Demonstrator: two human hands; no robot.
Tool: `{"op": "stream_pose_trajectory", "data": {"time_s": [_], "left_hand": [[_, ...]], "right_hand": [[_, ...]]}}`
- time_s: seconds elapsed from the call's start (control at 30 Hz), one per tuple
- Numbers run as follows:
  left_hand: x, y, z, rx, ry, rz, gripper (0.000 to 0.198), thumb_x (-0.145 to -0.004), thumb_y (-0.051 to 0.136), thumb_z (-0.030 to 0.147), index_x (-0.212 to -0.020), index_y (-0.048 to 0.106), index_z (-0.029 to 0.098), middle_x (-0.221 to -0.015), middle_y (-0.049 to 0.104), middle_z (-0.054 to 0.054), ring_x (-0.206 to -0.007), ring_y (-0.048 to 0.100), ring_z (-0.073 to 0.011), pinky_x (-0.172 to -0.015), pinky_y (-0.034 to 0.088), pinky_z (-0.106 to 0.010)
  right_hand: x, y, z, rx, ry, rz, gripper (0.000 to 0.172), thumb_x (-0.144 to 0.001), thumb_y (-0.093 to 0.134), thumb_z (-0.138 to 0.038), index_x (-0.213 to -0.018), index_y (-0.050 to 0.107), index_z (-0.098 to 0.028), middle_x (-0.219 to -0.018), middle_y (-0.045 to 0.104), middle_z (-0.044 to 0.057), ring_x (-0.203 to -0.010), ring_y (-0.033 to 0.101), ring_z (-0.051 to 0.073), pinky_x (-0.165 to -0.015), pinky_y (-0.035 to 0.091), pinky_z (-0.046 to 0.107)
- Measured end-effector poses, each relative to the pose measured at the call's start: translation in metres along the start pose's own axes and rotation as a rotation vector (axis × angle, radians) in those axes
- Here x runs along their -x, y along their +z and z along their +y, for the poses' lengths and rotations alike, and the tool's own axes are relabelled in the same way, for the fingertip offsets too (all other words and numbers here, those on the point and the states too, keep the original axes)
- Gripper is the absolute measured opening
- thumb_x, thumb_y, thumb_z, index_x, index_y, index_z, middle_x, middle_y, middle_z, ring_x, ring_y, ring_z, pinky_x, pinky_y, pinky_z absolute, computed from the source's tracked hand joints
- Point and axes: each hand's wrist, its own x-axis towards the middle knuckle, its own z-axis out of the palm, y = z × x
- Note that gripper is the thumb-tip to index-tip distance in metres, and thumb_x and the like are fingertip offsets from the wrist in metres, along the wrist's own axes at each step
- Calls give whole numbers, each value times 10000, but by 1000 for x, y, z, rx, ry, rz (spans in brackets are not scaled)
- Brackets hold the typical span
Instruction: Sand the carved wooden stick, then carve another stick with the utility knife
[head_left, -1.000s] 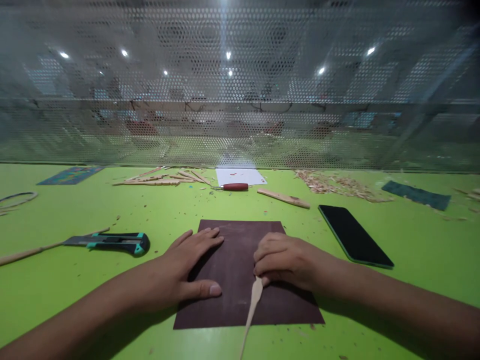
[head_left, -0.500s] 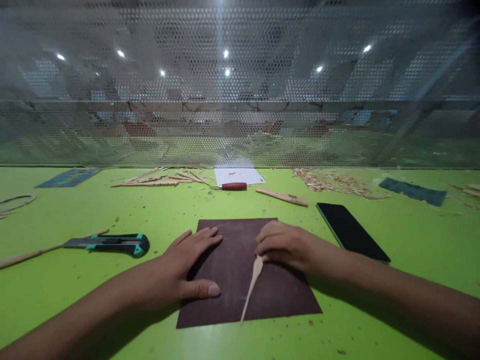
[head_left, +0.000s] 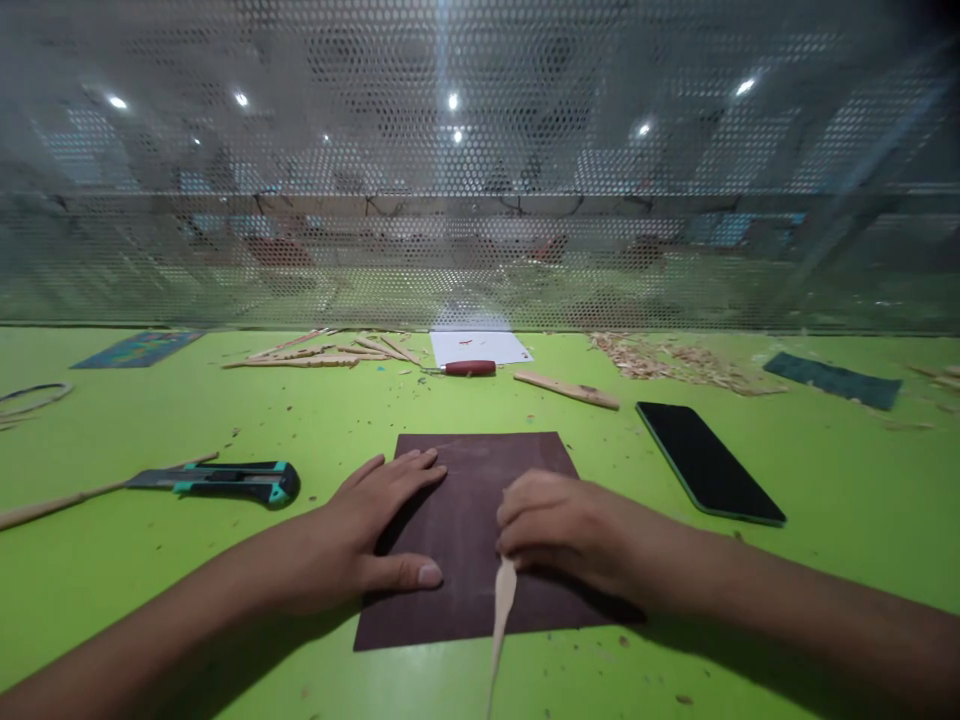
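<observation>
A dark brown sheet of sandpaper (head_left: 465, 610) lies on the green table. My left hand (head_left: 375, 535) rests flat on its left side, with the fingers stretched and the thumb apart. Over the right part of the sheet, my right hand (head_left: 566, 525) is closed around one end of a thin carved wooden stick (head_left: 504, 592). The stick's wider part shows just below the fingers, and its slim end points toward me past the sheet's near edge. The gripped end is hidden by the fingers.
Left of the sheet lies a utility knife (head_left: 232, 482) beside a long wooden stick (head_left: 67, 508). A phone (head_left: 709, 465) lies at the right. Farther back are a red-handled tool (head_left: 470, 368), a wood piece (head_left: 568, 390), white paper (head_left: 480, 348), wood shavings (head_left: 686, 365) and a perforated screen (head_left: 480, 230).
My right hand has moved toward me and slightly left, taking the wooden stick along, so its tip now reaches beyond the sandpaper. My left hand stays in place.
</observation>
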Motion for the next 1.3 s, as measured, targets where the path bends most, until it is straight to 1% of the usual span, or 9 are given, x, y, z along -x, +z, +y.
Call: {"op": "stream_pose_trajectory", "data": {"time_s": [0.2, 0.33, 0.5, 0.7, 0.77, 0.93, 1.07, 1.17, 1.3], "left_hand": [[1, -1, 2, 31, -14, 8, 996, -843, 584, 815, -1648, 281, 312, -1754, 162, -56, -1605, 70, -413, -1263, 171, -671], [0, -1, 2, 24, -3, 10, 1011, -842, 588, 813, -1648, 290, 280, -1748, 186, -81, -1606, 86, -402, -1275, 164, -647], [0, -2, 3, 15, 18, 15, 985, -863, 590, 790, -1646, 290, 274, -1745, 180, -100, -1602, 121, -400, -1268, 169, -654], [-2, -2, -7, -17, 84, -14, 922, -899, 584, 749, -1644, 271, 306, -1750, 157, -92, -1604, 119, -390, -1280, 128, -644], [-3, -3, -9, -26, 86, -30, 910, -906, 577, 743, -1648, 246, 334, -1757, 134, -66, -1608, 108, -381, -1284, 131, -638], [-5, -6, -7, -49, 93, -38, 898, -910, 573, 740, -1645, 243, 344, -1760, 140, -56, -1607, 130, -377, -1283, 137, -632], [-5, -6, -6, -31, 84, -41, 905, -915, 565, 740, -1652, 229, 337, -1758, 157, -63, -1608, 122, -374, -1281, 164, -614], [-4, -5, -7, -26, 81, -47, 921, -913, 563, 748, -1655, 225, 319, -1758, 152, -75, -1611, 115, -363, -1283, 168, -599], [-5, -4, -7, -42, 84, -26, 923, -917, 546, 756, -1657, 220, 310, -1758, 150, -82, -1612, 123, -346, -1289, 132, -596]], "right_hand": [[0, -4, 0, 59, 91, 49, 231, -1055, 571, -275, -1023, 768, -159, -1036, 750, 139, -982, 680, 229, -897, 557, 371], [1, -1, 0, -17, -22, -48, 272, -1076, 529, -288, -1032, 777, -187, -996, 756, 98, -1000, 682, 197, -972, 541, 341], [3, -9, 9, 51, 70, 45, 263, -1067, 550, -307, -1028, 766, -162, -1038, 748, 137, -976, 686, 221, -892, 563, 363], [-5, 15, -25, 55, -74, -77, 222, -1064, 544, -213, -1014, 753, -158, -1018, 753, 90, -1016, 661, 187, -1010, 513, 325], [-6, 11, -21, 92, -76, -54, 212, -1058, 557, -218, -994, 749, -157, -1011, 752, 91, -1013, 661, 191, -971, 528, 315], [6, -17, 16, 161, 97, 76, 220, -1055, 540, -209, -1007, 744, -141, -997, 725, 138, -930, 661, 239, -867, 546, 396], [7, -4, -2, 173, 72, 50, 239, -1062, 520, -192, -1036, 744, -111, -1069, 728, 166, -1021, 660, 242, -939, 535, 391], [5, 9, -19, 143, -26, -36, 206, -1058, 548, -201, -1053, 749, -161, -1084, 744, 97, -1088, 657, 198, -1013, 515, 325], [5, -3, -5, 182, 57, 23, 244, -1069, 519, -216, -1038, 750, -142, -1075, 741, 142, -1030, 680, 230, -953, 551, 383]]}}
